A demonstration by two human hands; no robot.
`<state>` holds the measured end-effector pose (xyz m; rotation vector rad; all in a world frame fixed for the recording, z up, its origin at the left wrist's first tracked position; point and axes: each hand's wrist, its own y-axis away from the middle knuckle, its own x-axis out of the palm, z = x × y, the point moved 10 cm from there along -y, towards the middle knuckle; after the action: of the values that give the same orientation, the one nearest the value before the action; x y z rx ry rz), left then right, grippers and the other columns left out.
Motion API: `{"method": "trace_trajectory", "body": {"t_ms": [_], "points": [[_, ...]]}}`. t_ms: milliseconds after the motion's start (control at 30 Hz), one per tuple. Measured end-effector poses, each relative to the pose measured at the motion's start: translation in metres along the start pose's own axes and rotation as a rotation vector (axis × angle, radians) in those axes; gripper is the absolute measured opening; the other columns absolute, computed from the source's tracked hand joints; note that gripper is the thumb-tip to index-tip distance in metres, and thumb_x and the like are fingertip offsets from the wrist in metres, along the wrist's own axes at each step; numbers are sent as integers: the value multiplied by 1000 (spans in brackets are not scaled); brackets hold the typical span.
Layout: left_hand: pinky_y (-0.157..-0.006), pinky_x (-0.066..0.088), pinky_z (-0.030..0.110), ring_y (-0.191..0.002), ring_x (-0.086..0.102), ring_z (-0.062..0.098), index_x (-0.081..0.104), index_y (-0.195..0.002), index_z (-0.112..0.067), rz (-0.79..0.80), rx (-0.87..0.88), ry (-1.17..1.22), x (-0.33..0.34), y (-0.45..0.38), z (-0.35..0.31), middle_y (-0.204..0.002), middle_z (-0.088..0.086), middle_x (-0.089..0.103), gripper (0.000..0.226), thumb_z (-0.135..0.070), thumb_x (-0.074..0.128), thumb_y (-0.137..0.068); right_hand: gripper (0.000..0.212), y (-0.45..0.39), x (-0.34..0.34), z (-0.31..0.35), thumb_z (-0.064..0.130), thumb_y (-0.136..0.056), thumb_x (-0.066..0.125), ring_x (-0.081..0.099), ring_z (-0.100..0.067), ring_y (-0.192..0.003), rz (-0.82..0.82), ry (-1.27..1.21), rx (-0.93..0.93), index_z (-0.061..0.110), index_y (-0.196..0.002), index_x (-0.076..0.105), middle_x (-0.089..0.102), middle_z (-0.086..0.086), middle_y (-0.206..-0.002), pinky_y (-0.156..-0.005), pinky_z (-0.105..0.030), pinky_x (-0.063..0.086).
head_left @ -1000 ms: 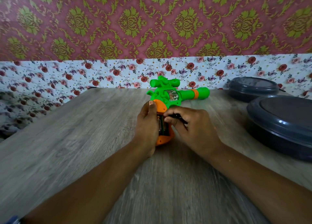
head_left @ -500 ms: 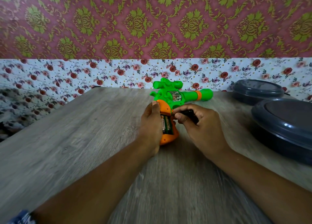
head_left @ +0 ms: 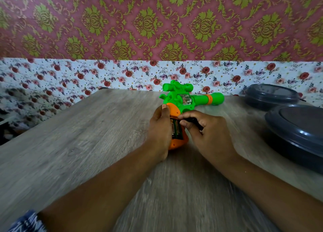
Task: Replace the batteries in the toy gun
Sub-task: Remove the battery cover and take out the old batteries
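Note:
A green toy gun point(head_left: 185, 99) with an orange handle lies on its side on the wooden table point(head_left: 87, 144), barrel pointing right. The handle's battery compartment point(head_left: 175, 129) is uncovered and batteries show inside it. My left hand point(head_left: 160, 127) grips the handle's left side, thumb on the orange top. My right hand point(head_left: 208, 134) is curled round a small black object point(head_left: 192, 120), its tip at the compartment's upper right edge. What that object is I cannot make out.
Two dark grey lidded containers stand at the right, a smaller container point(head_left: 271, 95) at the back and a larger container point(head_left: 297, 135) nearer me. A floral wall point(head_left: 122, 74) closes the table's far edge. The table's left edge drops off beside a dark gap.
My right hand, with the black object, drew back from over the compartment toward its upper right edge. My left hand keeps its grip on the handle.

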<state>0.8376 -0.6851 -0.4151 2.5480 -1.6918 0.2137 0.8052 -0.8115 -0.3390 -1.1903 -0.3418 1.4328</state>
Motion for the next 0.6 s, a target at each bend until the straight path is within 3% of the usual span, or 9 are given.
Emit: {"method": "trace_trajectory", "body": {"t_ms": [100,200,267,333,433,533,600], "points": [[-84,55,39,-98,65,22,48,-133,-24,29,35,7,3,1,-2,-114,7,63,39,-38,34,-100,14,-2,0,3,18,-81,61,53,6,-61,8,40,-11,12,-87,72,72,-1,-72,-55,1,34],[-58,57,21,-63,68,2,54,-122,-22,60,84,23,6,2,-5,-86,-2,66,31,-35,36,-100,14,-6,0,-1,22,-81,59,56,0,-60,23,31,35,14,-83,70,70,-2,-68,-53,-9,37],[-49,53,18,-49,63,-2,58,-105,-27,60,95,36,6,3,-6,-74,-7,64,22,-34,37,-100,14,-9,2,-6,23,-81,59,59,-7,-68,49,-4,82,15,-83,70,71,-2,-72,-58,-15,40],[-52,54,22,-50,64,4,59,-97,-27,46,94,54,5,2,-6,-71,-4,65,23,-35,38,-100,9,-12,4,-12,20,-83,62,61,-8,-73,83,-43,135,15,-84,70,72,-3,-77,-63,-17,43],[-53,54,25,-56,64,14,59,-112,-17,53,105,51,6,3,-8,-75,4,67,31,-38,39,-99,4,-17,8,-22,13,-84,64,64,-10,-73,134,-125,243,13,-83,68,72,-6,-82,-73,-23,50],[-48,49,21,-57,62,15,57,-118,-16,72,119,47,8,5,-9,-83,12,67,35,-39,40,-98,7,-21,9,-38,14,-87,60,67,-25,-82,130,-203,402,8,-86,63,70,-13,-87,-82,-43,54],[-47,49,21,-56,61,15,54,-123,-18,84,122,33,10,6,-9,-83,12,67,37,-41,41,-97,6,-18,9,-48,15,-91,55,67,-28,-81,117,-335,528,14,-85,58,67,-12,-86,-80,-43,56]]}}
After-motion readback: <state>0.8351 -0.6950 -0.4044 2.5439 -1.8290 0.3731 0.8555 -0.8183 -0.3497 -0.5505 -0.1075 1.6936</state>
